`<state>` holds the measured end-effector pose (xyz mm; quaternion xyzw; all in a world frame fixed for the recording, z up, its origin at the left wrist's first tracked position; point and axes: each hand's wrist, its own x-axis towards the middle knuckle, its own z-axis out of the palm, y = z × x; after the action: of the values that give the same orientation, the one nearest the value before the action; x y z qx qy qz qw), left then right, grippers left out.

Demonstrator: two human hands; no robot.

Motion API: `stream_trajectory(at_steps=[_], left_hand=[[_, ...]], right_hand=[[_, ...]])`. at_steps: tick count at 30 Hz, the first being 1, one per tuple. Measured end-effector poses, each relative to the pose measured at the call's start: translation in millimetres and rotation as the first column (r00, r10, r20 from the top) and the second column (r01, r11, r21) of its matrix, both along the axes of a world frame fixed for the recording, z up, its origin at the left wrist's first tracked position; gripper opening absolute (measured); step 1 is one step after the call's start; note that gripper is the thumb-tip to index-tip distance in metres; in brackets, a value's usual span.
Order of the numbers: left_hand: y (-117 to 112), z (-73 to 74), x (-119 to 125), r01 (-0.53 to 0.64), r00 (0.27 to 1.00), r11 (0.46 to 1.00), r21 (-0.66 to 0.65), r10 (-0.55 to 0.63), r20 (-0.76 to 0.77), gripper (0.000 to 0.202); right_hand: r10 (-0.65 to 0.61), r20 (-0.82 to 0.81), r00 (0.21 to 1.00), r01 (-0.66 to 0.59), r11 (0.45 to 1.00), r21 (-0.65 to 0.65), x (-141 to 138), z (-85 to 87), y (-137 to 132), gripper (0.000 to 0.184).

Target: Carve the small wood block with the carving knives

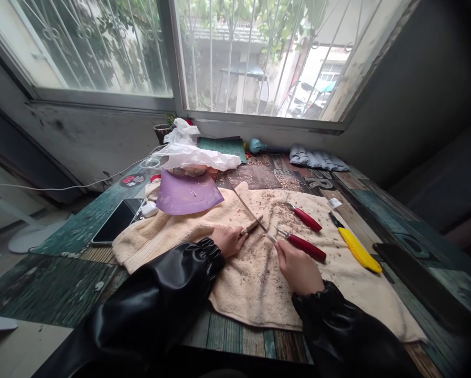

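My left hand [228, 241] is closed round a small brown wooden piece [253, 225] whose dark end points up and right. In my right hand [298, 268] is a long thin file [248, 205], gripped at its pale near end. Its blade slants up and left and crosses close to the wooden piece; I cannot tell whether they touch. Under both hands lies a beige towel [243, 294] strewn with wood shavings. Beside my right hand rest two red-handled carving tools, a nearer one [307, 248] and a farther one [307, 218]. The yellow utility knife [357, 248] lies further right.
Left of the towel are a phone [117, 222] and a white earbud case [149, 209]. A purple sheet [190, 194], white plastic bag [204, 156], green mat [222, 146] and grey padded bundle [318, 158] lie toward the window. A long dark object [412, 281] lies at right.
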<state>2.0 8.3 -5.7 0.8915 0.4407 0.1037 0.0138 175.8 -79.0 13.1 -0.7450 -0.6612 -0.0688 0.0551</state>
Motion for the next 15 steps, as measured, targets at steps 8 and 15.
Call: stream_trajectory(at_steps=[8, 15], left_hand=[[5, 0.7, -2, 0.051, 0.999, 0.999, 0.005, -0.051, 0.010, 0.042], [-5, 1.8, 2, 0.150, 0.988, 0.988, 0.025, -0.149, -0.041, 0.044]], right_hand=[[0.051, -0.023, 0.998, -0.049, 0.997, 0.061, 36, -7.3, -59, 0.027], [0.040, -0.026, 0.999, -0.038, 0.996, 0.082, 6, -8.4, -9, 0.029]])
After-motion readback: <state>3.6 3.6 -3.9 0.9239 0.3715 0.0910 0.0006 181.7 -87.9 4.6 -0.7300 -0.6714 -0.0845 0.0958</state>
